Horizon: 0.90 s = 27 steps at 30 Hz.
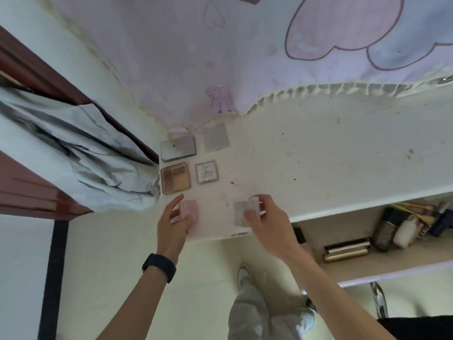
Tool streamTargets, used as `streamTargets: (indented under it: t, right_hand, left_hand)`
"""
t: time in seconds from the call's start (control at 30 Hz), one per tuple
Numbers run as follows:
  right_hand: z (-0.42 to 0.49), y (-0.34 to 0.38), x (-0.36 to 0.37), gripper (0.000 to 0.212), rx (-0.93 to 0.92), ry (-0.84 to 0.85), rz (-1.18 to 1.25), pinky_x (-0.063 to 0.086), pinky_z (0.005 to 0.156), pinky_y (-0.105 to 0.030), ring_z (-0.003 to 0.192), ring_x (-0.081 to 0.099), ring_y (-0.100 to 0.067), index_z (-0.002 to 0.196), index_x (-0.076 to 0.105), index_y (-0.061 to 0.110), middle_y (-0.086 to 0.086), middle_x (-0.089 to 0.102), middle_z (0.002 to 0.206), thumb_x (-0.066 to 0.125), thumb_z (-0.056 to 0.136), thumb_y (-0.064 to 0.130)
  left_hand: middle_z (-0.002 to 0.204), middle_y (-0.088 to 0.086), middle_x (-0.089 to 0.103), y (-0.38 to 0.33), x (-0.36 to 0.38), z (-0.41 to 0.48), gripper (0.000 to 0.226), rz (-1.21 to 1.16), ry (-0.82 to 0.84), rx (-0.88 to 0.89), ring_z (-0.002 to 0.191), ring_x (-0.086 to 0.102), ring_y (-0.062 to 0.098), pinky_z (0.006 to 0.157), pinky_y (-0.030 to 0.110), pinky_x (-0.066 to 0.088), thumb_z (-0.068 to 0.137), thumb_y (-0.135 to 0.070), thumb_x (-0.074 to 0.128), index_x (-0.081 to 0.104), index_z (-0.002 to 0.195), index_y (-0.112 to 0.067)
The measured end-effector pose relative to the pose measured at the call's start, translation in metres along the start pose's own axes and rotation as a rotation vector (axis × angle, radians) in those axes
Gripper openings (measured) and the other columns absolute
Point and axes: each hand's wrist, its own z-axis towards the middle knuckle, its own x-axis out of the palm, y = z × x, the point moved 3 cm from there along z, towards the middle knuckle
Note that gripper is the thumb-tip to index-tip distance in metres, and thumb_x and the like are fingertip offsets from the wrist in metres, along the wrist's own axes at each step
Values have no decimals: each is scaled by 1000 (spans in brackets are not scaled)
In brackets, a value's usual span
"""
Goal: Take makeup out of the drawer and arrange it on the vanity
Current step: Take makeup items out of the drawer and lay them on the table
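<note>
Your left hand [175,220] gripped a small pink rounded compact [189,209], fingers curled round its edges, while your right hand [266,217] pinched a pale, chequered square palette [244,213] between thumb and fingertips. Both pieces sat at the near edge of the stained white vanity top [318,155]. At twelve o'clock from your left hand lay four more in two rows: a brown square palette [175,177], a square compact with a white label [206,172], a silver rectangular case [178,147] and a grey square case [216,141]. The label's print was too blurred to read. At three o'clock from your right hand the white drawer [392,271] stood open, holding stacked flat cases [346,251], a dark bottle [384,231] and a white tube [404,233].
</note>
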Motion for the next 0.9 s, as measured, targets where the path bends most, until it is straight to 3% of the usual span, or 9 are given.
streamTargets:
  t: [0.1,0.23,0.37,0.47,0.63,0.9]
  right_hand:
    - [24,21,34,29,-15,35,-127,47,76,-31,92,65,-19,125,50,24,9,65,104,57,98,30]
    - [42,35,62,21,-30,0,-304,45,73,-34,93,63,-23,115,53,23,4,67,105,54,97,35]
    - [50,35,74,26,-48,-73,-468,41,73,-36,105,55,-27,110,55,15,-1,62,114,52,96,38]
    - [52,30,80,35,-38,-107,-493,39,76,-35,108,50,-25,118,54,13,-3,61,116,51,96,40]
    - [53,28,91,41,-53,-169,-506,45,83,-35,101,50,-24,120,53,11,-5,59,111,53,94,42]
    - [54,25,94,44,-49,-190,-531,44,85,-34,100,47,-24,116,51,7,-7,53,112,55,92,44]
  left_hand:
    - [116,1,65,10,-17,13,54,46,-19,-13,102,62,20,81,32,50,88,-7,68,56,134,-34]
    - [115,-2,62,15,-26,23,59,204,-62,48,96,61,12,77,22,45,90,-13,68,49,143,-30]
    - [115,2,55,19,-36,34,64,310,-108,73,106,55,20,91,32,46,91,-16,65,42,149,-28]
    - [120,4,50,22,-42,40,66,325,-97,78,113,52,21,93,31,44,91,-13,65,41,150,-27]
    - [130,4,40,27,-46,48,63,360,-60,62,123,46,25,108,37,41,89,-11,67,46,146,-27]
    - [130,0,36,28,-49,46,62,395,-26,65,124,46,21,110,35,39,89,-13,69,47,145,-28]
